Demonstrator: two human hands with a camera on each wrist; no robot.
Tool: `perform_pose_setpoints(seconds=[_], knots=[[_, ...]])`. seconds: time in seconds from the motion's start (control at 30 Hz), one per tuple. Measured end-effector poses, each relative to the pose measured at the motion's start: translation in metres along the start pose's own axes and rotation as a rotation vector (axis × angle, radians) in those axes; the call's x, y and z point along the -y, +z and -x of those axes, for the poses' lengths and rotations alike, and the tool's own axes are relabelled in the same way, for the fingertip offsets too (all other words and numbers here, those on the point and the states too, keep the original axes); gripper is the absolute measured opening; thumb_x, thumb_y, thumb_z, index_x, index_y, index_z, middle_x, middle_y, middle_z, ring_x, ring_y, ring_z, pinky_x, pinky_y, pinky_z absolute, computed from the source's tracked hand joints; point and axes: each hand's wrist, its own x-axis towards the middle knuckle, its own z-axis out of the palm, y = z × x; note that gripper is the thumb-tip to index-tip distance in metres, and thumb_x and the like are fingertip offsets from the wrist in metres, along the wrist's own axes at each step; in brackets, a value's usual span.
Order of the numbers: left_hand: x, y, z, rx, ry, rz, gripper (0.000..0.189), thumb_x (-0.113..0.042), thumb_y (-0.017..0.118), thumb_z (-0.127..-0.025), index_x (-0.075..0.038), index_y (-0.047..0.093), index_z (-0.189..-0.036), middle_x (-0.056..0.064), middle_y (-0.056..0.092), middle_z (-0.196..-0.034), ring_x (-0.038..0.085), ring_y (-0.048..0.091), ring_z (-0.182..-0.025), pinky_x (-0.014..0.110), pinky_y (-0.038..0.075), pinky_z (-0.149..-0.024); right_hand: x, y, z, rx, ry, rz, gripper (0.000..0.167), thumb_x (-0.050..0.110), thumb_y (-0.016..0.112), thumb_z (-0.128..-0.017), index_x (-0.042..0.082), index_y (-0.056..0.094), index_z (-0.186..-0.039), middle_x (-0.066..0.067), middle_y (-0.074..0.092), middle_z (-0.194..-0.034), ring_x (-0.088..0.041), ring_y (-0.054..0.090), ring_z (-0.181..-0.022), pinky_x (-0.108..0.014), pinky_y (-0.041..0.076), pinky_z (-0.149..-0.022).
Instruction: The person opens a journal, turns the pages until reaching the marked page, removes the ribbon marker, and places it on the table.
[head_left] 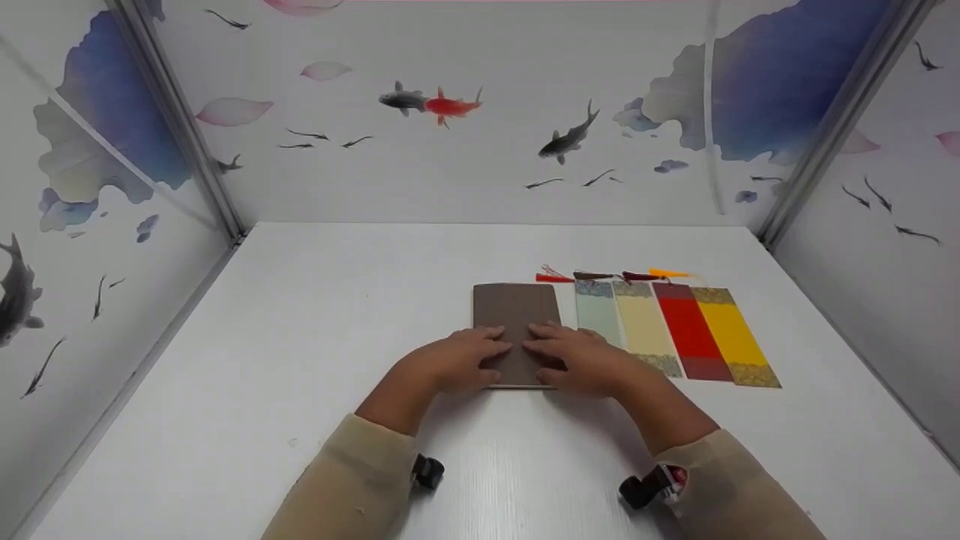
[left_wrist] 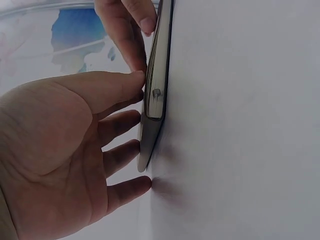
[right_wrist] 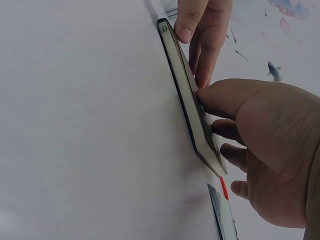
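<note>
A brown-covered notebook [head_left: 516, 304] lies closed on the white table, its pale page edges facing me in both wrist views. On its left half rest the fingertips of my left hand [head_left: 459, 361], fingers extended, with the little finger reaching down to the table beside the spine side in the left wrist view. My right hand [head_left: 583, 361] lies over the right half with straight, spread fingers touching the cover. Next to it, a pale green bookmark [head_left: 598, 311] is partly covered by that hand. A cream bookmark [head_left: 645, 322] sits just beyond.
A red bookmark [head_left: 691, 330] and a yellow bookmark [head_left: 733, 330] continue the row to the right. Tassels, including a red tassel [head_left: 553, 277] and an orange tassel [head_left: 669, 273], lie along their top ends. Printed walls enclose the white table [head_left: 300, 322] at the back and sides.
</note>
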Motion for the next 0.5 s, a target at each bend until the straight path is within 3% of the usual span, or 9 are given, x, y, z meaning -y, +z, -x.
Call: perform_pose_setpoints(seconds=[0.3,0.5], knots=[[-0.0008,-0.0016,0.0002,0.012,-0.002,-0.005,0.06,-0.036,0.062,-0.108,-0.033,0.043,-0.165,-0.01,0.026,-0.179,0.018,0.018,-0.169,0.05,0.025,-0.136,-0.0016,0.0004,-0.0014,0.017,-0.001,0.003,0.059,0.038,0.064,-0.106,0.038,0.047,-0.162,0.008,0.032,-0.177,-0.024,0.023,-0.168,-0.058,0.017,-0.136],[0.0063,-0.0071,0.0019,-0.077,0.005,0.063,0.058,-0.036,0.061,-0.108,-0.028,0.047,-0.164,-0.005,0.035,-0.176,0.021,0.029,-0.166,0.049,0.029,-0.134,-0.0011,-0.0033,-0.0022,-0.016,-0.047,0.003,0.054,0.035,0.069,-0.104,0.034,0.056,-0.157,0.005,0.044,-0.172,-0.027,0.033,-0.165,-0.06,0.026,-0.133]])
